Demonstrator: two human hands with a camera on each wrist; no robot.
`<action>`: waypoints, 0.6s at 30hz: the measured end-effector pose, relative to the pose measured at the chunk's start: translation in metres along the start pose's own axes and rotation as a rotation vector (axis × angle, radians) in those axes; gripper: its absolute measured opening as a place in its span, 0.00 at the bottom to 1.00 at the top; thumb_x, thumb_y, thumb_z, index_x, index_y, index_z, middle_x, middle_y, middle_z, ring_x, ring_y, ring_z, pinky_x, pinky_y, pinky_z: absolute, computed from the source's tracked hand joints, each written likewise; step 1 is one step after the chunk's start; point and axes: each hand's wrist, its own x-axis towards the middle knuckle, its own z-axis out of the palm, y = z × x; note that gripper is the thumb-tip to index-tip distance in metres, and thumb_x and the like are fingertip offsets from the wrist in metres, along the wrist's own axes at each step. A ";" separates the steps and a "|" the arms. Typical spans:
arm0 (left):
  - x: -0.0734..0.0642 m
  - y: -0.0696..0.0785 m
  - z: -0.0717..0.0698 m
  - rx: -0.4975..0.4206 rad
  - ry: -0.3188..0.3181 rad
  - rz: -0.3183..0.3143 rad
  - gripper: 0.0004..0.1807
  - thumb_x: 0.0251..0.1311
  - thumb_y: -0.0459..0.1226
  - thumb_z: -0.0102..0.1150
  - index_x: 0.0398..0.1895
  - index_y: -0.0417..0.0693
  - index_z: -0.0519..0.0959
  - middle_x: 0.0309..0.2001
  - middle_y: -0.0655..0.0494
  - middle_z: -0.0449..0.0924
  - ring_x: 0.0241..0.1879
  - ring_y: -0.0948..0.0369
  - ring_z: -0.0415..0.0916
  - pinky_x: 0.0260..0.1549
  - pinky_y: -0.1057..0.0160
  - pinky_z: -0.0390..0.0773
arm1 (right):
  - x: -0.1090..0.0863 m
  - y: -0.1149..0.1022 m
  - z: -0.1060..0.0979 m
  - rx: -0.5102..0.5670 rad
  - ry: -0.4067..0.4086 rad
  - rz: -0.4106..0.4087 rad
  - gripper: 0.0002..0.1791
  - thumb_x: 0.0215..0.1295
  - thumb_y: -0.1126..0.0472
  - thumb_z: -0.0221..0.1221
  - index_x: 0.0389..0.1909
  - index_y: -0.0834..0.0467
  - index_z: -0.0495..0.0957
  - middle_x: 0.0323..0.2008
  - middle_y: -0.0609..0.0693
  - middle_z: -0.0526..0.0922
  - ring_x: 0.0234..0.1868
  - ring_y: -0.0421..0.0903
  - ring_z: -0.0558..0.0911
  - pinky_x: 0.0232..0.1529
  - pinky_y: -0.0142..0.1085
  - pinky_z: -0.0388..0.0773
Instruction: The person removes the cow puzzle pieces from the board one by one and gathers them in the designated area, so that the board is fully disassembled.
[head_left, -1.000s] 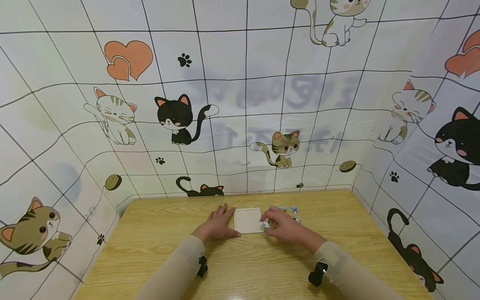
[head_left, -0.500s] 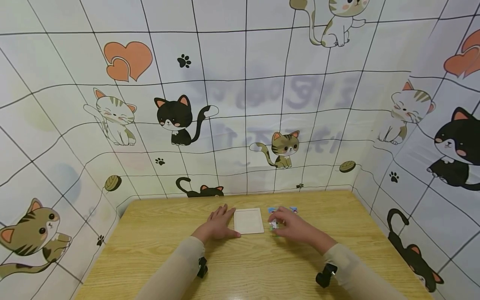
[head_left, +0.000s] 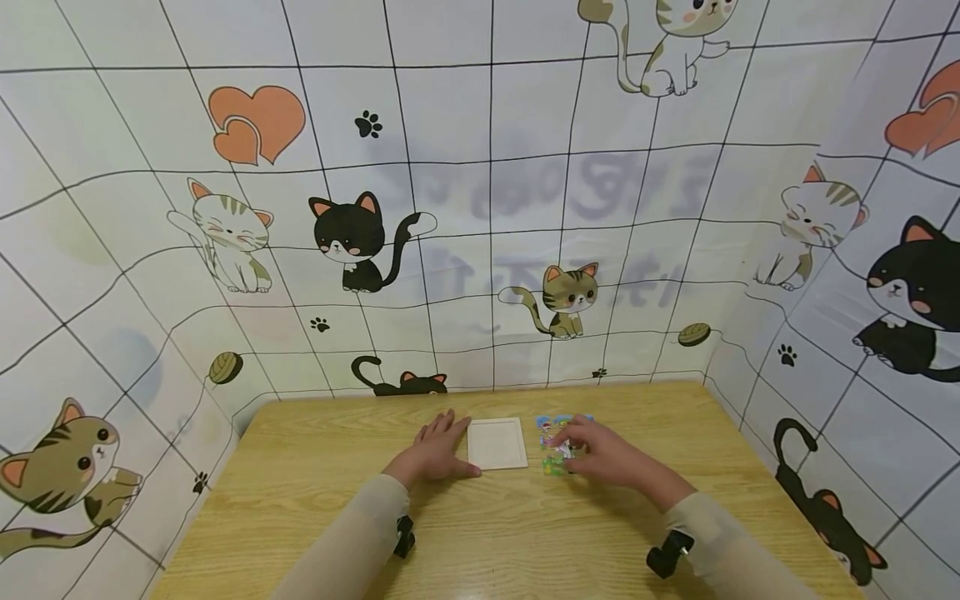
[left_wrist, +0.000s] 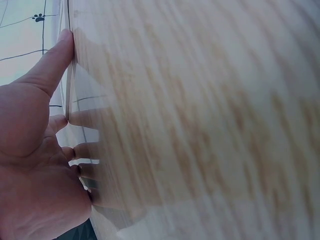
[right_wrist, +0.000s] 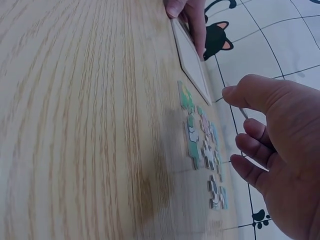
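My left hand (head_left: 433, 450) lies at the left side of a pale square puzzle tray (head_left: 497, 443), fingers spread and straight, with thumb and index finger touching its edge. In the left wrist view the thumb (left_wrist: 55, 57) is stretched along the tray's side. My right hand (head_left: 606, 452) hovers above several colourful jigsaw pieces (right_wrist: 194, 140) right of the tray. Between its thumb and index finger it pinches a jigsaw piece (head_left: 565, 450) with a white figure; the right wrist view gives only a thin edge of this piece (right_wrist: 243, 113). The right hand partly covers the other pieces.
The wooden table (head_left: 480, 533) meets a cloth wall (head_left: 465, 250) printed with cats and grid lines just behind the tray. Side walls of the same cloth stand left and right. A black camera mount (head_left: 670, 554) sits on the right wrist.
My right hand has moved right with the pinched jigsaw piece, from the tray's right edge to above the loose pieces. Green pieces there have come into sight. The left hand and tray have stayed put.
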 end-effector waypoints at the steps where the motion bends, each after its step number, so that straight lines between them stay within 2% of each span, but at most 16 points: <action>1: 0.000 0.000 0.000 -0.001 0.002 0.001 0.59 0.66 0.60 0.76 0.91 0.49 0.55 0.89 0.35 0.43 0.88 0.36 0.38 0.82 0.31 0.41 | -0.001 0.001 -0.001 0.002 -0.001 0.007 0.13 0.73 0.66 0.71 0.56 0.57 0.87 0.47 0.51 0.79 0.42 0.47 0.75 0.40 0.37 0.76; 11: -0.001 0.003 0.000 -0.009 0.005 0.006 0.59 0.66 0.59 0.77 0.91 0.47 0.56 0.89 0.34 0.43 0.88 0.36 0.39 0.82 0.30 0.42 | -0.013 0.011 -0.009 0.024 0.002 0.064 0.14 0.70 0.68 0.71 0.54 0.58 0.87 0.44 0.52 0.75 0.41 0.51 0.73 0.38 0.37 0.73; 18: -0.001 0.002 0.000 -0.001 0.006 0.004 0.59 0.66 0.59 0.77 0.91 0.47 0.56 0.89 0.34 0.43 0.88 0.36 0.39 0.82 0.31 0.42 | -0.022 0.019 -0.015 0.044 0.006 0.070 0.14 0.73 0.70 0.71 0.55 0.58 0.85 0.42 0.55 0.73 0.41 0.51 0.72 0.37 0.37 0.72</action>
